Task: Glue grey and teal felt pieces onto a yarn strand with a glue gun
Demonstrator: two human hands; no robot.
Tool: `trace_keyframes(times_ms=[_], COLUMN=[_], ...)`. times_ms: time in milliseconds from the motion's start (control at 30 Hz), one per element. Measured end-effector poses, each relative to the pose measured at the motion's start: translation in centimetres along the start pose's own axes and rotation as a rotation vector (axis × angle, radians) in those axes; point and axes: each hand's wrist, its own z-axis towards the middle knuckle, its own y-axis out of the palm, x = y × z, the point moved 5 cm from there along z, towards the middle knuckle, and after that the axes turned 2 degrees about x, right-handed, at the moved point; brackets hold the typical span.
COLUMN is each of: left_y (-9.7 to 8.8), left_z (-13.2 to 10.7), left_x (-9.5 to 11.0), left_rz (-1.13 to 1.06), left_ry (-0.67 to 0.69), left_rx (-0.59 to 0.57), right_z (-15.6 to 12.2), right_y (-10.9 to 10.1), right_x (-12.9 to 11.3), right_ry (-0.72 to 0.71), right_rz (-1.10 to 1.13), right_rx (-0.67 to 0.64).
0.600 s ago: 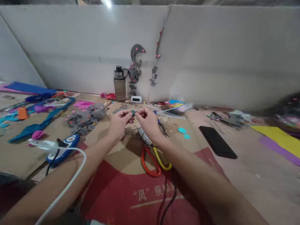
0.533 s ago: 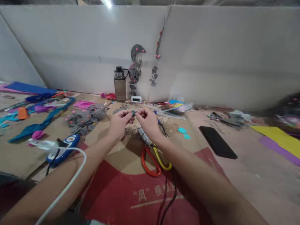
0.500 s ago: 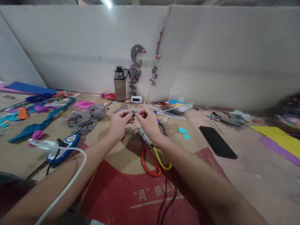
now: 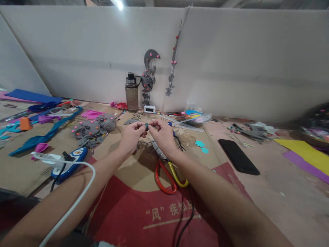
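My left hand (image 4: 131, 136) and my right hand (image 4: 162, 135) meet above the cardboard-covered table (image 4: 133, 171). Both pinch one small dark bead-like piece (image 4: 146, 126) between thumb and fingertips. The piece is too small to name exactly. Under my right hand lie scissors (image 4: 168, 173) with one red and one yellow handle. A tangle of thin dark wire (image 4: 144, 144) rests on the table below my hands.
A water bottle (image 4: 132, 92) and a small white clock (image 4: 149, 109) stand by the grey wall. Grey felt cut-outs with pink dots (image 4: 91, 130) lie left, a blue glue gun (image 4: 69, 163) nearer. A black phone (image 4: 239, 156) lies right, with coloured sheets (image 4: 305, 152) beyond.
My hands have closed in slightly on the small piece; otherwise they stay where they were. The view has shifted a touch.
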Motion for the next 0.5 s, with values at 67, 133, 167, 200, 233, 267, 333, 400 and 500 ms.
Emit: trace_keyframes(times_ms=[67, 133, 167, 200, 233, 267, 333, 400, 500], left_y=[0.0, 0.0, 0.0, 0.1, 0.1, 0.2, 0.4, 0.4, 0.3], left_z=[0.0, 0.0, 0.0, -0.1, -0.1, -0.1, -0.2, -0.3, -0.2], left_x=[-0.1, -0.2, -0.2, -0.3, -0.3, -0.3, -0.3, -0.2, -0.1], left_rz=[0.017, 0.028, 0.030, 0.027, 0.018, 0.004, -0.027, -0.031, 0.031], left_ry=[0.001, -0.002, -0.007, -0.013, -0.023, -0.036, -0.062, -0.074, -0.053], left_rx=[0.005, 0.003, -0.005, -0.017, -0.031, -0.046, -0.067, -0.075, -0.055], right_z=[0.1, 0.2, 0.3, 0.4, 0.4, 0.5, 0.4, 0.3, -0.1], right_y=[0.2, 0.2, 0.3, 0.3, 0.3, 0.3, 0.3, 0.3, 0.6], right_x=[0.5, 1.1, 1.4, 1.7, 1.9, 2.0, 2.1, 2.0, 1.8], right_ry=[0.007, 0.039, 0.059, 0.079, 0.093, 0.104, 0.114, 0.120, 0.115], right_rz=[0.015, 0.038, 0.052, 0.071, 0.090, 0.109, 0.142, 0.164, 0.195], right_rx=[-0.011, -0.015, -0.017, -0.017, -0.017, -0.017, -0.014, -0.015, -0.031])
